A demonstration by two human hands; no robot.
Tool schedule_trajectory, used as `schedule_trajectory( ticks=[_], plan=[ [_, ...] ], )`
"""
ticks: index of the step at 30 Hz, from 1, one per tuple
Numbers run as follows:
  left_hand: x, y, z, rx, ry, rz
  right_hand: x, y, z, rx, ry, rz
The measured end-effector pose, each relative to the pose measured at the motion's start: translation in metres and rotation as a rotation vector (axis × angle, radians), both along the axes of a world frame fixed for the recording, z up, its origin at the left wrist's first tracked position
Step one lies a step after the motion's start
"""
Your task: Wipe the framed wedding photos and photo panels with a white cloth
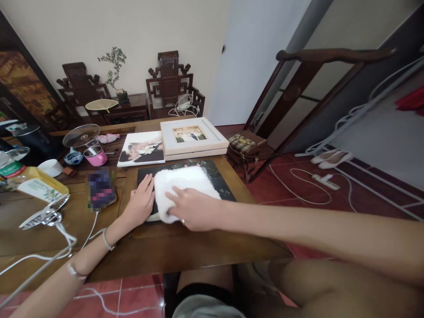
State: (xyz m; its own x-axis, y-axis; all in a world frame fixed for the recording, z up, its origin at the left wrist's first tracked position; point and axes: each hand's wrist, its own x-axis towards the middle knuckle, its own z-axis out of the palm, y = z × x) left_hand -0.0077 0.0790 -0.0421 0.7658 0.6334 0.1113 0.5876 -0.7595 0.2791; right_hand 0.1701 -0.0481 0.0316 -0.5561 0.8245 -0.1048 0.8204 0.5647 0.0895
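A thick, fluffy white towel (185, 176), folded into a pad, lies on a dark flat panel (218, 176) with a faint pattern near its far edge. From the right, my right hand (195, 210) reaches across and grips the near left part of the towel. Its fingers press into the pile and its thumb is hidden. A ring shows on one finger. My left hand (142, 198) rests flat at the panel's left edge, fingers stretched out and close together, just beside the towel. Whatever lies beneath the towel is covered.
Behind the panel are stacked framed pictures (198, 145) and a white photo board (142, 148). To the left stand a pink cup (95, 155), a bottle of yellow liquid (36, 181), a phone-like device (102, 190) on a cable and a metal clip-like object (49, 214). A wooden chair (294, 92) stands right.
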Motion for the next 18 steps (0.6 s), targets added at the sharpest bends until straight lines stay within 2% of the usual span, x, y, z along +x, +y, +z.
schedule_trajectory(
  ticks=[5,9,13,18],
  plan=[
    [-0.001,0.002,-0.004,0.049,-0.026,-0.013,-0.019,-0.048,0.003,-0.044,-0.005,0.077],
    [0.0,0.001,-0.003,0.033,-0.02,-0.002,-0.02,-0.059,0.004,-0.068,0.04,0.079],
    [0.0,0.0,-0.002,0.034,-0.038,-0.009,-0.004,-0.04,0.003,-0.051,0.075,0.021],
    [0.001,-0.002,0.0,-0.014,-0.056,0.015,0.023,0.007,0.0,0.023,-0.031,-0.064]
  ],
)
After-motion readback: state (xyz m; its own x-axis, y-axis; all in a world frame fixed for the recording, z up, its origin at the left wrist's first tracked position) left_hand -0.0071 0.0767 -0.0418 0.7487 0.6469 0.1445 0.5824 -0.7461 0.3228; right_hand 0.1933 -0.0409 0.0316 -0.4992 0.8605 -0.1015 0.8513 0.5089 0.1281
